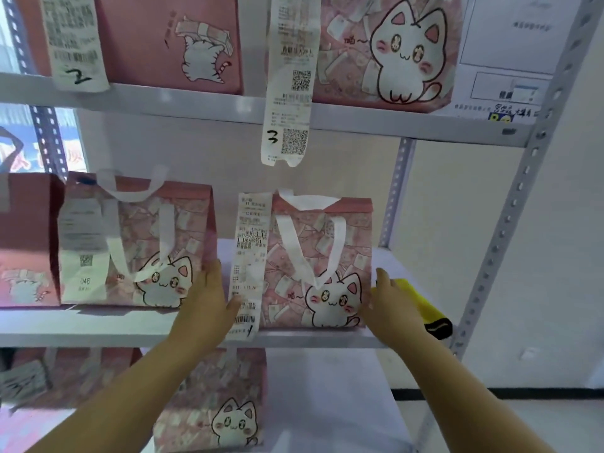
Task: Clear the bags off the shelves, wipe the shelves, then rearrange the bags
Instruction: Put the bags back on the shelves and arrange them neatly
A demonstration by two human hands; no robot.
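Left grip and right grip, spread flat, are sandwiching the cat-print bag, probably to lift or square it.

Counting seven pink bags: two on the top shelf, three on the middle one, two down below. At least four receipts, one yellow cloth.

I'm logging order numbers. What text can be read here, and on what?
"2": handwritten, top-left receipt.
"3": handwritten, hanging receipt.
"046", last digit unsure: left bag's receipt.
Remaining print, wall sheet: too blurred.
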